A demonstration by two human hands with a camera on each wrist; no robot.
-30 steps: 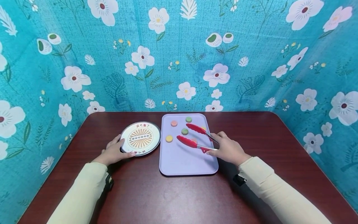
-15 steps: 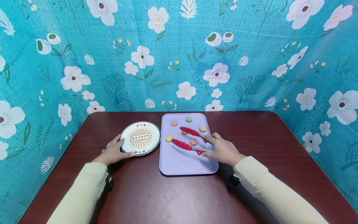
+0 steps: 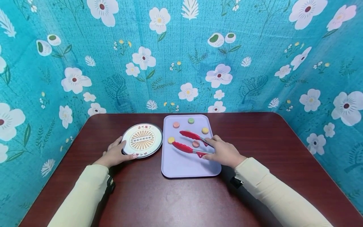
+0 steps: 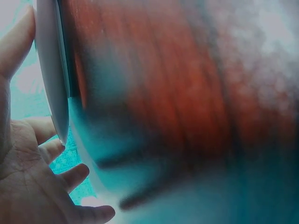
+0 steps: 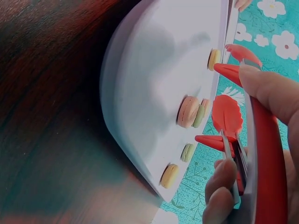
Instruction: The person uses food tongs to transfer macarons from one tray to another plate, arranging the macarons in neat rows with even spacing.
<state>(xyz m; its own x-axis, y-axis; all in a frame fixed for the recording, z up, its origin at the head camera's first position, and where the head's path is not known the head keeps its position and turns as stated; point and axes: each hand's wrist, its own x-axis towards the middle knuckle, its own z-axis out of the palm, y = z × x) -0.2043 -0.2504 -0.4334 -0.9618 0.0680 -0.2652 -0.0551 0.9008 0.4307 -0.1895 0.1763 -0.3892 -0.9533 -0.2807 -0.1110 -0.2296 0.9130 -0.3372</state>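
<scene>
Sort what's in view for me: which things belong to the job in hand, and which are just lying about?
Part of the job, it seems:
tongs, in the right grip
macarons, on the tray
plate, touched by the left grip

Only surroundings:
table
cloth

Pale cream left sleeve (image 3: 77, 197) ends behind left hand (image 3: 115, 155); matching right sleeve (image 3: 283, 197), wide cuff (image 3: 251, 174), behind right hand (image 3: 227, 153). Black unit (image 3: 111, 183) under left wrist, second unit (image 3: 236, 182) under right.
</scene>
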